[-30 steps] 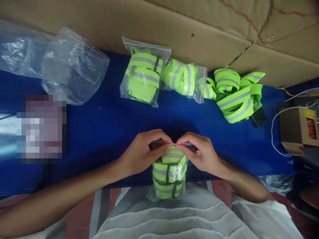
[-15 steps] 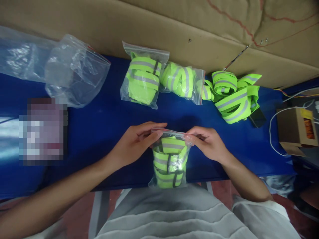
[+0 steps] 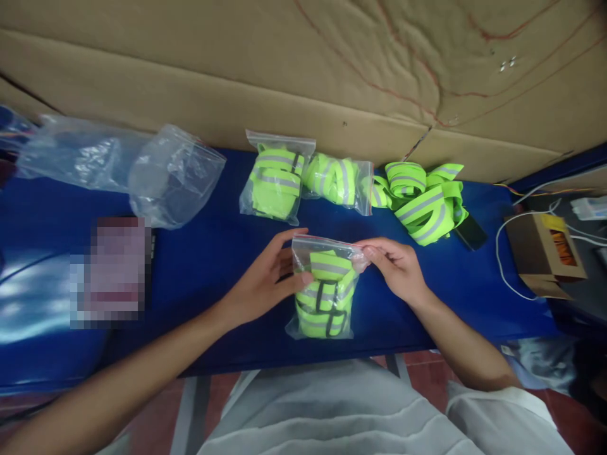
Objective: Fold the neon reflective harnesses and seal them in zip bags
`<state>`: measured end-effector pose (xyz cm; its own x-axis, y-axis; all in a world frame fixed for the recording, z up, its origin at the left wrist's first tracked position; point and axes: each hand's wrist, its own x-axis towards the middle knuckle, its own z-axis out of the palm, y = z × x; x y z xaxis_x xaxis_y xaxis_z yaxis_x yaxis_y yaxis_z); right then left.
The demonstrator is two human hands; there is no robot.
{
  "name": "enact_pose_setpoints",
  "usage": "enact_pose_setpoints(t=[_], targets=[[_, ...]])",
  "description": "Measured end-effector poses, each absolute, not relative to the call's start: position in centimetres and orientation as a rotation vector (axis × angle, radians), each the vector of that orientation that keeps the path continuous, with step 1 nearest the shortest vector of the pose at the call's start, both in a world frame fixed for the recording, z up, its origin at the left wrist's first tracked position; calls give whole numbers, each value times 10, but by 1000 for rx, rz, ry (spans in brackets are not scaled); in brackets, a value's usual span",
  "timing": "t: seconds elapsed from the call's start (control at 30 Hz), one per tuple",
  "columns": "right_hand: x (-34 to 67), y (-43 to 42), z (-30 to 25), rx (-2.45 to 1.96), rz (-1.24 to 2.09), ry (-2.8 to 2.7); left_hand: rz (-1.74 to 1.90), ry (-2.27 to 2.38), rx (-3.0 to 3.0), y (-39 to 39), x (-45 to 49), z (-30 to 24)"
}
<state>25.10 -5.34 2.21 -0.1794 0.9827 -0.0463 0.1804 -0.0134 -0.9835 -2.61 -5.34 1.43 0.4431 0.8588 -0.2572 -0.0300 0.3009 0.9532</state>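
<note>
A clear zip bag [image 3: 306,253] holds folded yellow-green reflective straps [image 3: 327,265] with grey stripes and dark buckles, upright in front of me near the table's front edge. My right hand [image 3: 396,265] pinches its top right corner beside the red-lined seal. My left hand [image 3: 265,278] is at the bag's left edge, fingers apart, thumb against the front; its index finger reaches behind the top edge. Beyond my hands lie a second filled zip bag [image 3: 275,183], a third filled bag [image 3: 336,180] and a pile of loose reflective straps [image 3: 424,205].
Clear plastic bags [image 3: 175,183] lie at the back left, near a blurred-out object [image 3: 116,272]. A dark flat object [image 3: 471,232] sits beside the loose straps. To the right stand a small cardboard box [image 3: 545,253] and a white cable [image 3: 500,265]. A cardboard wall [image 3: 213,82] borders the blue table [image 3: 203,253].
My left hand has let go of the seal and moved down the bag's left side, its fingers spreading. My right hand keeps the top right corner. The view has shifted.
</note>
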Motion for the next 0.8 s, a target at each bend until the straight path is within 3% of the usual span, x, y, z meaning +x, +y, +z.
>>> enact_pose_setpoints(t=[0.23, 0.43, 0.63, 0.8], targets=[[253, -39, 22, -1333, 789, -1375, 745, 978, 1233, -55, -13, 12], [283, 30, 46, -1313, 487, -1523, 1041, 1040, 1545, -11, 30, 18], [327, 102, 50, -1613, 714, -1334, 1211, 1057, 1642, 40, 72, 19], [343, 122, 35, -1765, 672, -1501, 1244, 1067, 1651, 61, 96, 27]])
